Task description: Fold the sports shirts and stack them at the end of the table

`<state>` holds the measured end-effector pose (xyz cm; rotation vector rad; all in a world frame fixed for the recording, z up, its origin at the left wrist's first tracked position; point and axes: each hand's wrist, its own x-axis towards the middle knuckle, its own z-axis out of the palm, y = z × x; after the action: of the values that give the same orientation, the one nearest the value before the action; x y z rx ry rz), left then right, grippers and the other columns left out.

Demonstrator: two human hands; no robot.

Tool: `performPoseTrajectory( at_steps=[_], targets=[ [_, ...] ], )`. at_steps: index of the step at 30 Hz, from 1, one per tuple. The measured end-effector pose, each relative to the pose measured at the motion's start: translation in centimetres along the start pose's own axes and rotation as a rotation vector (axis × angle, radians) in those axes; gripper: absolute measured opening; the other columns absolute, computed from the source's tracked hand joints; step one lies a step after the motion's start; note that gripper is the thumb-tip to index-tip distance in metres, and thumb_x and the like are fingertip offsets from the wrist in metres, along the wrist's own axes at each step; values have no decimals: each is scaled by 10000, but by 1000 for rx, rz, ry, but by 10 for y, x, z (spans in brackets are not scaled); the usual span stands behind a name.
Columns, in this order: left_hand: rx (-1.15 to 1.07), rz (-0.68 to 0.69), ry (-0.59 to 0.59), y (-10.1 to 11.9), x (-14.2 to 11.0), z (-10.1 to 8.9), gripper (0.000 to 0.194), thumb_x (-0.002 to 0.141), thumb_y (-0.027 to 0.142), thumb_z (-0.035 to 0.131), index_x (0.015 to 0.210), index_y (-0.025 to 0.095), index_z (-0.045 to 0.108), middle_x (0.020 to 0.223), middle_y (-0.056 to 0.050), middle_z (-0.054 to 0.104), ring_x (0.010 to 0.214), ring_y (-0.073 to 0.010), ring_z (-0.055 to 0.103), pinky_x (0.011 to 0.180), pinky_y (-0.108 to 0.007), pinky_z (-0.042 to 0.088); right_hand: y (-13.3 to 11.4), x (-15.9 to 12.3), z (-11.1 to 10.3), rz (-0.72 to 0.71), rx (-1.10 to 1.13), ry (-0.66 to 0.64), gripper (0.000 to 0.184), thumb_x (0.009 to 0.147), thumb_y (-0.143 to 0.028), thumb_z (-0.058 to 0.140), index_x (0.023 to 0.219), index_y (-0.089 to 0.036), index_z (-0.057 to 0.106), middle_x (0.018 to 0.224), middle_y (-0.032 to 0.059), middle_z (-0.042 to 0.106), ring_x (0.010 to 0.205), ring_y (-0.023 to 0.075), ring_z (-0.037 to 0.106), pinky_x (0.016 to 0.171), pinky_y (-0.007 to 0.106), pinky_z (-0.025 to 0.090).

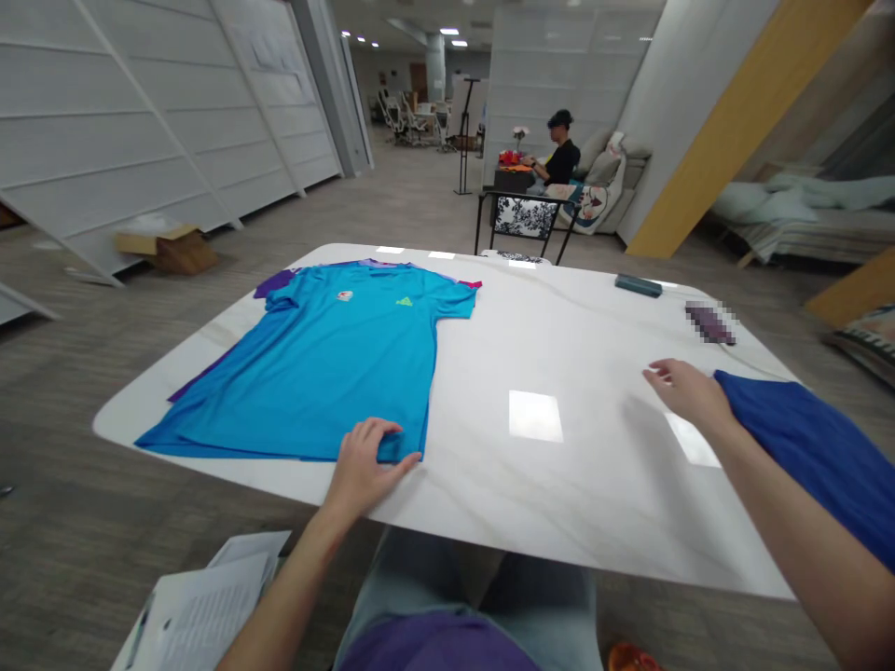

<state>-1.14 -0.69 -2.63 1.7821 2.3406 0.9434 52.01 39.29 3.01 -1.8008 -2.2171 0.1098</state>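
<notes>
A light blue sports shirt [336,359] lies spread flat on the left half of the white table [559,466], on top of a purple garment [276,280] whose edges stick out at the far left. My left hand [367,466] pinches the blue shirt's near right hem corner, fingers curled on the cloth. My right hand [689,391] hovers low over the table's right side, fingers loosely closed on the edge of a dark blue garment [811,447] that lies under my forearm.
A dark teal case [638,285] and a blurred dark object [709,322] lie at the table's far right. Papers [202,606] rest by my left knee. Another person sits at a small table [521,200] far back. A cardboard box [168,247] stands on the floor at left.
</notes>
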Motion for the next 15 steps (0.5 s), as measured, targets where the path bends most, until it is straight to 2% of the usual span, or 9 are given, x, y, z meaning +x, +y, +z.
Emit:
performPoseTrajectory(
  at_steps=[2, 4, 8, 12, 14, 15],
  targets=[
    [22, 31, -24, -6, 0, 3, 408, 887, 577, 825, 1236, 371, 777, 1279, -103, 764, 1227, -405, 709, 1031, -617, 586, -87, 22, 26, -70, 35, -112, 479, 975, -673, 527, 1194, -330, 780, 1217, 178, 829, 1091, 393, 805, 1018, 600, 614],
    [21, 53, -48, -13, 2, 5, 438, 890, 546, 827, 1308, 420, 790, 1310, -102, 765, 1264, -414, 702, 1035, -637, 590, -162, 50, 56, -129, 69, -179, 427, 1022, -593, 548, 1234, -306, 782, 1259, 137, 828, 1106, 348, 796, 1038, 522, 614],
    [-55, 71, -82, -31, 8, 8, 472, 897, 545, 808, 1365, 592, 770, 1250, -73, 784, 1217, -432, 737, 1010, -700, 611, -287, 119, 114, -227, 129, -233, 368, 1070, -479, 591, 1312, -261, 762, 1304, 99, 810, 1170, 291, 757, 1071, 423, 590],
    [-114, 65, -91, -45, 12, 13, 455, 929, 555, 746, 1366, 679, 746, 1174, -45, 806, 1136, -422, 781, 954, -700, 651, -379, 186, 158, -273, 194, -193, 509, 1088, -411, 609, 1560, -223, 617, 1499, 140, 689, 1298, 270, 692, 1146, 394, 544],
    [-138, 53, -81, -48, 13, 15, 435, 967, 517, 701, 1365, 687, 745, 1139, -43, 813, 1089, -403, 796, 917, -688, 661, -410, 212, 174, -266, 221, -159, 573, 1084, -424, 623, 1615, -219, 564, 1607, 168, 583, 1385, 287, 638, 1190, 406, 515],
    [-154, 44, -76, -50, 14, 15, 437, 986, 497, 682, 1373, 693, 737, 1124, -43, 816, 1066, -395, 802, 902, -686, 662, -421, 223, 181, -259, 232, -146, 562, 1075, -442, 640, 1590, -222, 587, 1627, 173, 554, 1423, 303, 606, 1209, 419, 499]
  ],
)
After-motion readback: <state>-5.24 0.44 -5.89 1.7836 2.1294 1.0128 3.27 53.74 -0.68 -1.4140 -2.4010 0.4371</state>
